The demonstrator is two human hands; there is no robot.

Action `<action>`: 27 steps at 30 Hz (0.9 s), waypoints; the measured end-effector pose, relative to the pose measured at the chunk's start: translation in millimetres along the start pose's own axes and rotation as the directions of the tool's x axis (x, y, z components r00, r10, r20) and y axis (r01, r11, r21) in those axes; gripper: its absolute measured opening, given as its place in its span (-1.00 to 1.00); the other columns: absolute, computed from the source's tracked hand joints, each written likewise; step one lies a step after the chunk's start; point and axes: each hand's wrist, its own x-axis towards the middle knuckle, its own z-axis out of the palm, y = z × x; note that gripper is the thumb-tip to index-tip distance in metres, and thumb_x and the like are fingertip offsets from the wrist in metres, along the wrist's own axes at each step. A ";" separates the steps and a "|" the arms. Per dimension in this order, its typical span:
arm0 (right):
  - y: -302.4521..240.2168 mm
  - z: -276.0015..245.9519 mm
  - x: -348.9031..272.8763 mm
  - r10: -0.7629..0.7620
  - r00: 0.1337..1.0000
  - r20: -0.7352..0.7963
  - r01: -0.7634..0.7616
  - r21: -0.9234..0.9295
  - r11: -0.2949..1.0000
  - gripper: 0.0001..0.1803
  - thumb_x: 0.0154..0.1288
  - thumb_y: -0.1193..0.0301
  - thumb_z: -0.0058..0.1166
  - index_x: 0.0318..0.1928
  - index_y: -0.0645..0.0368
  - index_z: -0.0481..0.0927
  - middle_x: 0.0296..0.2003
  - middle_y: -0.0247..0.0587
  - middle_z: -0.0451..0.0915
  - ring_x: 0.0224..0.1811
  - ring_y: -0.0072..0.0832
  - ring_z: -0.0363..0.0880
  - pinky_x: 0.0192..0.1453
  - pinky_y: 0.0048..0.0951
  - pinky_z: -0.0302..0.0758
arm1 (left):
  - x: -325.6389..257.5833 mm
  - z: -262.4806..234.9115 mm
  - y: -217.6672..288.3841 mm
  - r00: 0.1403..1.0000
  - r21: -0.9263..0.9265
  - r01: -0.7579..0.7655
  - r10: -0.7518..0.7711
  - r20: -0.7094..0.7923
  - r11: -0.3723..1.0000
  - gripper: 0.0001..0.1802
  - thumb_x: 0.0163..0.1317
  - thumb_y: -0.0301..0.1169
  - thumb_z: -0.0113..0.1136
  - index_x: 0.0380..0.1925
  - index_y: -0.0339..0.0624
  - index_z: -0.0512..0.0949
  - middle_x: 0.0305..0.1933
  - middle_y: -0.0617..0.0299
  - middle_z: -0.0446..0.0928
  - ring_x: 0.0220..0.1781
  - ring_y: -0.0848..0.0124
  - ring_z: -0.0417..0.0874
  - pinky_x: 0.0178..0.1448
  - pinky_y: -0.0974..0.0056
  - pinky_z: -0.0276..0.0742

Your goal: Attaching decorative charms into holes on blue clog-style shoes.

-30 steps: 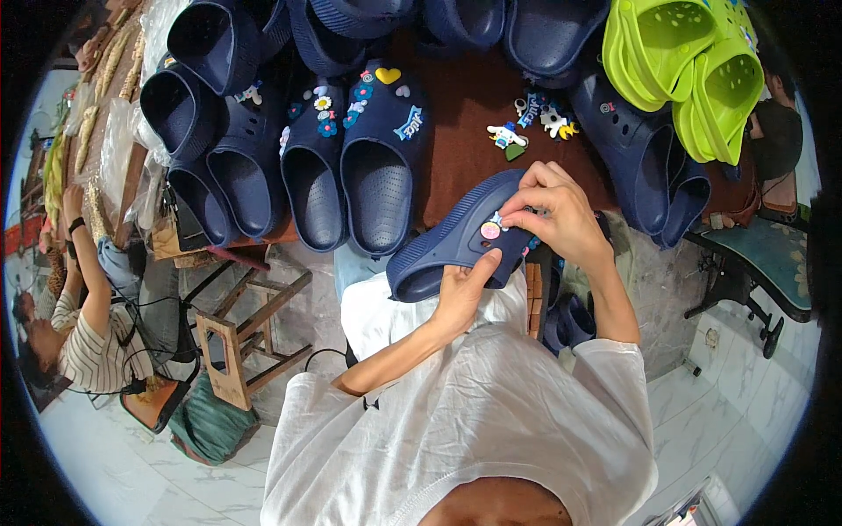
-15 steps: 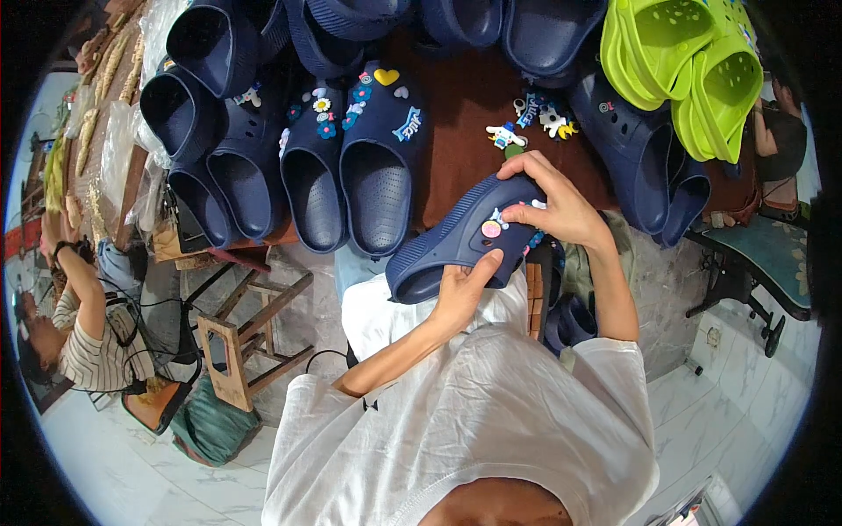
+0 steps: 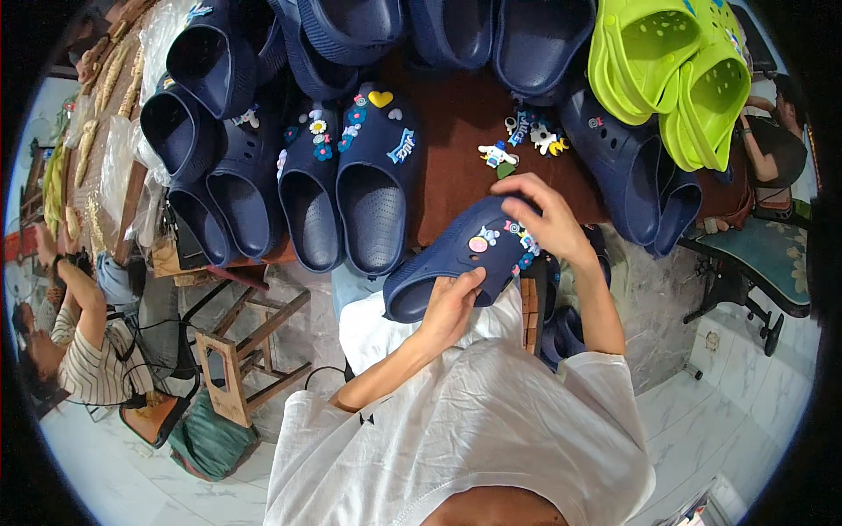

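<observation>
A navy clog lies tilted in front of my chest, its heel opening to the lower left. My left hand is closed on its near side at the opening, the thumb on top and the other fingers partly hidden. Over the toe curls my right hand, thumb and fingers against the shoe. Charms sit in the clog's upper, among them a round pink and yellow charm and a blue flower charm. Loose charms, including a white character charm, lie on the brown tabletop beyond.
A decorated pair of navy clogs stands left of my hands, with more navy clogs behind. Lime green clogs are stacked at the far right. A wooden stool and a person in a striped shirt are at the left, a chair at the right.
The clog has rolled so more of its charm-covered top faces up. My right thumb has shifted from the charms to the toe. My left hand keeps its hold.
</observation>
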 end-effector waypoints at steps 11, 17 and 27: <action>53.0 -11.5 37.0 -0.054 0.873 -0.485 -0.149 -0.371 0.916 -0.71 0.32 0.49 -0.01 0.05 0.22 0.48 -0.18 0.02 0.52 -0.14 -0.06 0.57 -0.04 -0.16 0.50 | -5.2 -2.3 -2.5 0.992 -0.032 0.124 -0.124 -0.002 0.992 -0.69 0.34 -0.43 0.17 0.04 -0.23 0.40 -0.04 0.34 0.50 -0.10 0.61 0.50 -0.09 0.46 0.43; 65.5 -13.2 49.9 -0.084 0.836 -0.542 -0.277 -0.551 0.788 -0.67 0.30 0.46 0.03 0.06 0.26 0.48 -0.23 0.06 0.49 -0.20 0.03 0.55 -0.13 -0.09 0.50 | -7.4 5.4 2.6 0.993 -0.080 0.092 -0.097 -0.065 0.993 -0.78 0.36 -0.44 0.15 -0.05 -0.25 0.46 -0.14 0.36 0.52 -0.18 0.65 0.49 -0.12 0.48 0.44; 61.0 -18.9 44.4 0.061 0.831 -0.553 -0.257 -0.285 0.923 -0.74 0.24 0.47 0.11 -0.05 0.13 0.56 -0.35 -0.15 0.52 -0.36 -0.31 0.58 -0.24 -0.28 0.49 | -5.3 -3.1 0.7 0.993 -0.132 0.073 -0.084 -0.086 0.989 -0.80 0.35 -0.44 0.14 -0.17 -0.41 0.53 -0.06 0.19 0.54 0.00 0.43 0.53 0.12 0.31 0.43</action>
